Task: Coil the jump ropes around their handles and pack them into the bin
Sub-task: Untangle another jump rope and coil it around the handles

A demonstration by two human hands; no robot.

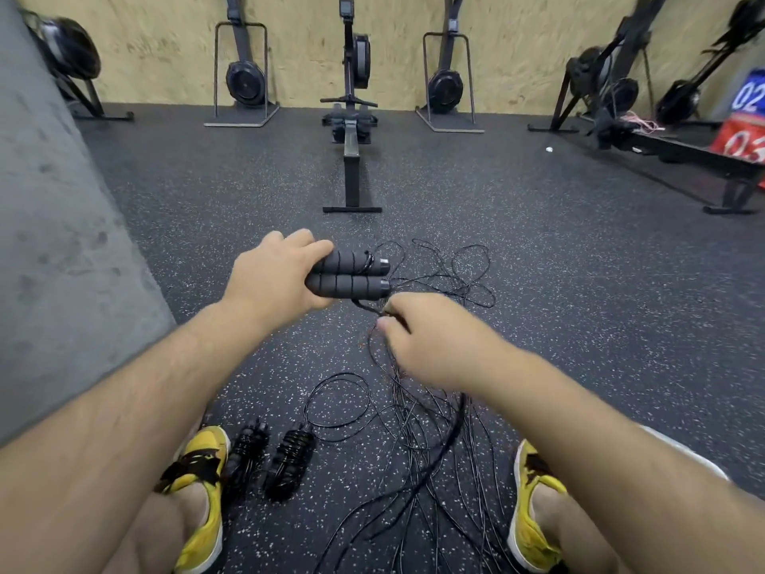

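Observation:
My left hand (275, 275) grips a pair of black foam jump rope handles (352, 275), held side by side and pointing right. Just below their ends, my right hand (422, 337) pinches the thin black rope (366, 306) that leaves the handles. Loose black rope (418, 428) lies tangled on the floor between my feet and beyond the handles. Two coiled jump ropes (289, 459) lie beside my left shoe, their handles wrapped in rope. No bin is in view.
I sit on speckled black rubber flooring, yellow shoes (203, 490) at either side. A grey block (49, 242) stands close on the left. A rowing machine (352, 151) lies straight ahead, with more machines along the plywood wall and on the right.

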